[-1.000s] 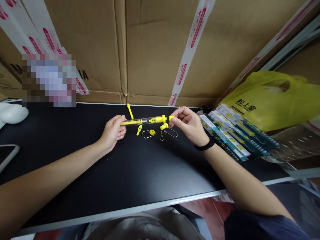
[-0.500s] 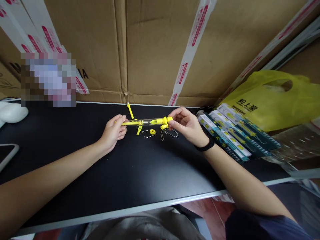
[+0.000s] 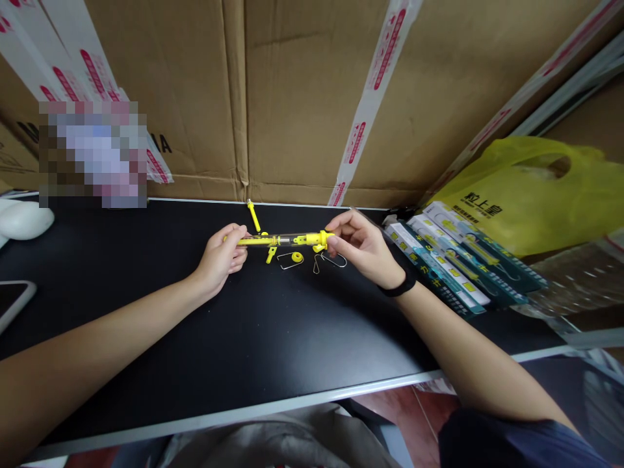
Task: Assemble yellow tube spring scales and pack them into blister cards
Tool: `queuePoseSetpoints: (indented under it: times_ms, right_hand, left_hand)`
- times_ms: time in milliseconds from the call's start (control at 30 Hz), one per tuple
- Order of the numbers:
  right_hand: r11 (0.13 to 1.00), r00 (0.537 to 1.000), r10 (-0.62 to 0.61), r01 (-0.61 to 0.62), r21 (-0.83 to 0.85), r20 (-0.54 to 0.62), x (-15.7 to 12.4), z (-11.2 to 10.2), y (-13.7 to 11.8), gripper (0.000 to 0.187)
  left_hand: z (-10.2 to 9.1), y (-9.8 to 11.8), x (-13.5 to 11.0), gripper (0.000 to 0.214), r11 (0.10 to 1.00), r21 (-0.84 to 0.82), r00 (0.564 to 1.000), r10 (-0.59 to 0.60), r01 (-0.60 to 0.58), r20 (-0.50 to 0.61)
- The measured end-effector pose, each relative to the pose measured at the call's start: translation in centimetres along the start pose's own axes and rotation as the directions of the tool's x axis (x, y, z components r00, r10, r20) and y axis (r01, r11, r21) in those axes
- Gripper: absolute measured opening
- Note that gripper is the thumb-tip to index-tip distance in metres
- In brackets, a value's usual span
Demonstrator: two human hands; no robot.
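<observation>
My left hand (image 3: 221, 255) grips the left end of a clear tube with yellow parts (image 3: 283, 240), held level just above the black table (image 3: 244, 325). My right hand (image 3: 363, 247), with a black band on its wrist, pinches a small yellow cap at the tube's right end. Under the tube lie loose pieces: a yellow peg (image 3: 270, 254), a yellow ring (image 3: 296, 257) on a bent wire, and a wire clip (image 3: 331, 261). Another yellow pin (image 3: 253, 215) lies behind the tube.
Cardboard boxes (image 3: 292, 97) with taped seams wall off the back of the table. Flat retail packs (image 3: 453, 260) and a yellow plastic bag (image 3: 531, 195) lie at the right. A white object (image 3: 24, 220) and a phone (image 3: 12, 302) are at the left edge.
My right hand has brought the small yellow cap leftward, from a gap beside the tube onto its right end. The left hand has stayed put.
</observation>
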State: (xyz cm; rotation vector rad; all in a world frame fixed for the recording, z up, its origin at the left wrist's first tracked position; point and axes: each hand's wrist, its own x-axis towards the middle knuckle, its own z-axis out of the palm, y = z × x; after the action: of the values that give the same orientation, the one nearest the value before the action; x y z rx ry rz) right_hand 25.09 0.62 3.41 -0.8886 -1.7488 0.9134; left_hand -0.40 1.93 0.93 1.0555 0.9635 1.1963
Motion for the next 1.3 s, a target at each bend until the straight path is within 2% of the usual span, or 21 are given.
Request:
queuePoseSetpoints:
  times_ms: [267,500,633,967,1167,1300]
  right_hand:
    - [0.993,0.993,0.070,-0.078,0.087,0.098,0.06,-0.27,-0.05,0.035]
    - [0.994,0.992,0.102,-0.100,-0.032,0.070,0.14,-0.47,-0.18,0.032]
    - [0.987,0.989,0.112,-0.099,-0.128,0.101,-0.01,-0.68,-0.13,0.035]
    - [0.974,0.976,0.180,-0.160,-0.159,0.122,-0.18,-0.80,-0.60,0.032]
    - [0.947,0.976,0.165,-0.117,-0.298,0.139,-0.11,-0.87,-0.38,0.044]
    - [0.948,0.977,0.166,-0.120,-0.296,0.137,-0.20,-0.92,-0.48,0.048]
  left_hand:
    - [-0.07,-0.18,0.02,0.020,1.000,0.006,1.000,0.009,-0.009,0.000]
    - [-0.05,-0.12,0.02,0.020,1.000,0.005,1.000,0.010,-0.010,-0.003]
    - [-0.04,-0.11,-0.01,0.020,1.000,0.017,1.000,0.013,-0.013,0.003]
    - [-0.03,-0.19,0.06,0.020,1.000,0.017,1.000,0.010,-0.010,-0.002]
    - [0.02,-0.14,0.00,0.020,0.999,0.032,1.000,0.001,-0.001,0.009]
    - [0.01,-0.15,0.00,0.020,1.000,0.027,1.000,0.003,-0.003,0.005]
